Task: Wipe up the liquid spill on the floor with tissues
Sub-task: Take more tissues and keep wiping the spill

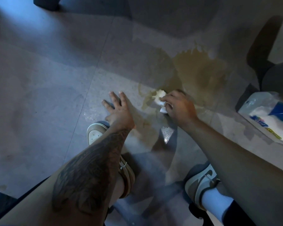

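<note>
A yellow-brown spill point(198, 69) spreads over the grey tiled floor point(47, 79), with thinner streaks running toward me. My right hand point(178, 106) grips a crumpled white tissue point(160, 97) and holds it down on the near edge of the spill; part of the tissue is stained yellow. My left hand point(118, 110) is stretched out flat with fingers spread, just left of the wet streaks, holding nothing.
A plastic-wrapped tissue pack point(268, 118) lies on the floor at the right. A dark chair base point(260, 54) stands behind it. My two sneakers point(96, 132) point(201, 181) are planted near the wet patches. Dark furniture point(46, 2) sits at the top left.
</note>
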### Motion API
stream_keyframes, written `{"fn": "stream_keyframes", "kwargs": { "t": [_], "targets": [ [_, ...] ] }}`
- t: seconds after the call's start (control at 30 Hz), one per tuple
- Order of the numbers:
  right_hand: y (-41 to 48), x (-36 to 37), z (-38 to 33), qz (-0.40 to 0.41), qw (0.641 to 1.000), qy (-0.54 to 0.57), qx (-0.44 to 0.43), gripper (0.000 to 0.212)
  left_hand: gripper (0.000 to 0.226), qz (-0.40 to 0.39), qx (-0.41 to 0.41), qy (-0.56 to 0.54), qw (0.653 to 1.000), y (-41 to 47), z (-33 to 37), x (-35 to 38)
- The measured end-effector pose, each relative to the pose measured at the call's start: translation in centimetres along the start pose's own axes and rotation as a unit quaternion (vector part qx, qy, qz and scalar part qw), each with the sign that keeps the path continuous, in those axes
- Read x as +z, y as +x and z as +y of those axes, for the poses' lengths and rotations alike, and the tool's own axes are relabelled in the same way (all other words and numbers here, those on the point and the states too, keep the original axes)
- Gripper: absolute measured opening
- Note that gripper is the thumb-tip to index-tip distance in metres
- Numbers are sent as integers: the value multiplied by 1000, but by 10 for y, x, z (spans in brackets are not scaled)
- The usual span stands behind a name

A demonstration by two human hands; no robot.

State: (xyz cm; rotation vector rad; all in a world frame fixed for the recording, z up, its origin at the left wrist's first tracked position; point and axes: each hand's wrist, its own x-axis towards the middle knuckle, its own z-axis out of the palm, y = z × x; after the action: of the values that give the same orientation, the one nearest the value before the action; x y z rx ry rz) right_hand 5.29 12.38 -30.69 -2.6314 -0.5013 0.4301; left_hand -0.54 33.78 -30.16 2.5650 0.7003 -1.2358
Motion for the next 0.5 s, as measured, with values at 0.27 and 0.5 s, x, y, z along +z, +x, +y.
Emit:
{"fn": "stream_keyframes", "kwargs": {
  "t": [0.27,0.5],
  "targets": [
    [-76,34,-21,-140,984,23,-106,30,143,-1,9,-7,1000,0,-1,-2],
    [-29,12,33,-38,999,2,-2,36,149,-5,4,-1,1000,-2,0,-4]
  ]
}}
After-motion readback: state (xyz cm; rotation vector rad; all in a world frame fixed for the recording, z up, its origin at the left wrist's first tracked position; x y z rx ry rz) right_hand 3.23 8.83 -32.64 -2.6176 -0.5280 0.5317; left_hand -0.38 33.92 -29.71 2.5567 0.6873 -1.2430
